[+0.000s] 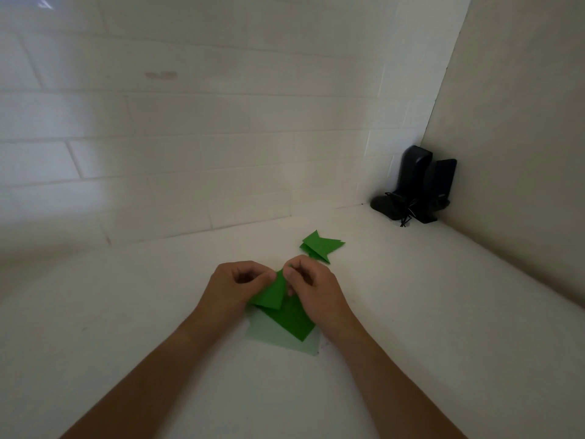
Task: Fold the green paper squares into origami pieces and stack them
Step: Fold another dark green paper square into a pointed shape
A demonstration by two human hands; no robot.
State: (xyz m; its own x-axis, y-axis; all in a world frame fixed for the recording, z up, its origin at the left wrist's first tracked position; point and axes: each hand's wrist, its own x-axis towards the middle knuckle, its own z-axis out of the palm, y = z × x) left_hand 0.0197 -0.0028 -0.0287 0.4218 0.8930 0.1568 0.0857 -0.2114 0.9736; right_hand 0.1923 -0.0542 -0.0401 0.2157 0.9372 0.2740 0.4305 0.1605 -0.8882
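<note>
A green paper piece (271, 295), partly folded into a triangle, is held just above the white surface. My left hand (235, 285) pinches its upper left edge and my right hand (311, 288) pinches its top right, fingertips nearly meeting at the paper's tip. Under the hands lie flat green paper squares (292, 321), partly covered by my right hand, on a pale green sheet (269, 339). A small stack of folded green origami pieces (321, 247) lies beyond my right hand, apart from it.
The white table (158, 312) meets a white brick wall (190, 153) at the back and a plain wall on the right. Two black speakers (418, 188) with a tangled cable stand in the far right corner.
</note>
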